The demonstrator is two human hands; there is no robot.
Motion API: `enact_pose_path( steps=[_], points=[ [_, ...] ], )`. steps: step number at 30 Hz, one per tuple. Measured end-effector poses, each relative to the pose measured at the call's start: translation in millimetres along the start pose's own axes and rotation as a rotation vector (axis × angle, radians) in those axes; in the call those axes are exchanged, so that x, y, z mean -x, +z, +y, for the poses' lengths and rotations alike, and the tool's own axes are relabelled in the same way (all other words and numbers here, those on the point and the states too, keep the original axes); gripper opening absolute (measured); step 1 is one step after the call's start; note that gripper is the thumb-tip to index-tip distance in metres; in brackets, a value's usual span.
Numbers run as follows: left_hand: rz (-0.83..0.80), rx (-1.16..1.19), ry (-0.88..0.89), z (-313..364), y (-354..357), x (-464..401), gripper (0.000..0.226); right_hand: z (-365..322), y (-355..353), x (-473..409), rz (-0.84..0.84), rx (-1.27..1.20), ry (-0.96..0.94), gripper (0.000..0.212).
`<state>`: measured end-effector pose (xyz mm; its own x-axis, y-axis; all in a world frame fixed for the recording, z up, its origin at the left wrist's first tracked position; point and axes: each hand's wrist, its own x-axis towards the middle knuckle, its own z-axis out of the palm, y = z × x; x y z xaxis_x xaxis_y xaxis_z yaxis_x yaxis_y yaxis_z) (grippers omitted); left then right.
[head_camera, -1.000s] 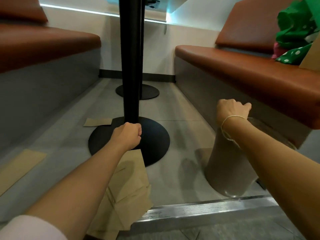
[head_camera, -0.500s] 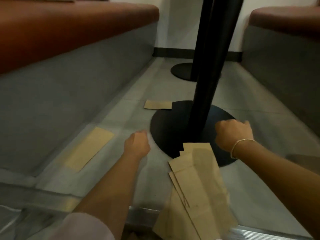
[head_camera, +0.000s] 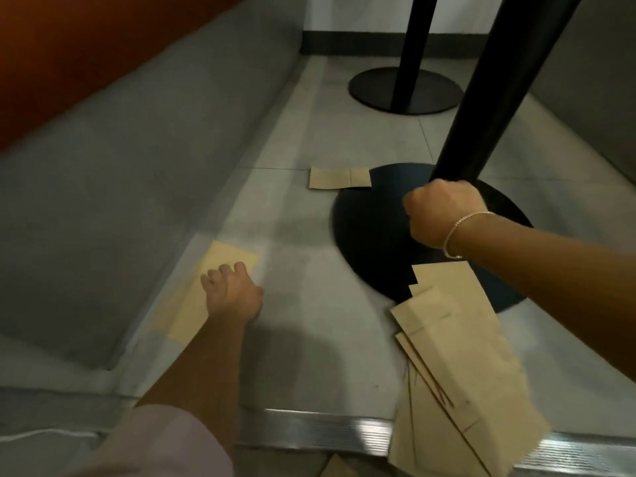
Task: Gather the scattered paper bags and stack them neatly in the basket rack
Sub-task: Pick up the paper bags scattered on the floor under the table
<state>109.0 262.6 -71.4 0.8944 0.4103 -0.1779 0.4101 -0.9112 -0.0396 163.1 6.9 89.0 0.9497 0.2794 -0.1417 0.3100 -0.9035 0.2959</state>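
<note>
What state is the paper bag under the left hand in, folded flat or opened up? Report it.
Folded flat: the paper bag lies thin against the floor, no visible bulge, under the left hand.

Your left arm carries a pale pink sleeve (head_camera: 165, 445), soft fabric, its cuff ending below the elbow, with the forearm bare from there to the left hand (head_camera: 231, 293). Your right arm shows no sleeve in view. On the right wrist sits a thin bracelet (head_camera: 461, 226) of small light beads, a single strand, just behind the right hand (head_camera: 444, 211). No rings discernible; the fingers are blurred.
</note>
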Motion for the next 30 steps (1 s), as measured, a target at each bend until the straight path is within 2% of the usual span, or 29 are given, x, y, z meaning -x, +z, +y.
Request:
enact_pose_path(
  steps=[4, 8, 11, 19, 20, 23, 25, 28, 30],
  points=[
    [-0.082, -0.023, -0.036, -19.9, 30.3, -20.3, 0.051, -38.6, 12.1, -34.3, -0.007, -0.053, -0.112, 0.026],
    [0.026, 0.082, 0.038, -30.1, 47.9, -37.2, 0.067, -56.9, 43.2, -74.9, -0.032, -0.038, -0.200, 0.025],
    [0.050, 0.126, 0.035, -26.4, 44.4, -48.6, 0.059, -65.0, 60.5, -100.7, -0.096, -0.053, -0.214, 0.025],
    [0.111, 0.149, -0.041, 9.2, 41.0, -70.9, 0.061, -60.7, 83.2, -142.1, -0.141, -0.107, -0.209, 0.028],
    [0.142, 0.160, -0.022, 17.1, 43.1, -70.8, 0.055, -57.6, 86.6, -148.1, -0.158, -0.127, -0.195, 0.029],
    [0.406, 0.246, 0.149, 45.5, 58.9, -70.1, 0.034, -49.2, 98.8, -166.3, -0.221, -0.186, -0.153, 0.038],
    [0.517, 0.194, 0.271, 57.4, 67.3, -71.6, 0.034, -47.4, 108.2, -179.2, -0.222, -0.207, -0.150, 0.045],
    [0.738, 0.175, 0.295, 62.1, 66.8, -78.8, 0.032, -47.2, 120.1, -201.3, -0.152, -0.208, -0.141, 0.050],
    [0.762, 0.212, 0.276, 64.4, 65.2, -85.7, 0.033, -48.8, 125.1, -217.0, -0.133, -0.204, -0.135, 0.050]
  ],
)
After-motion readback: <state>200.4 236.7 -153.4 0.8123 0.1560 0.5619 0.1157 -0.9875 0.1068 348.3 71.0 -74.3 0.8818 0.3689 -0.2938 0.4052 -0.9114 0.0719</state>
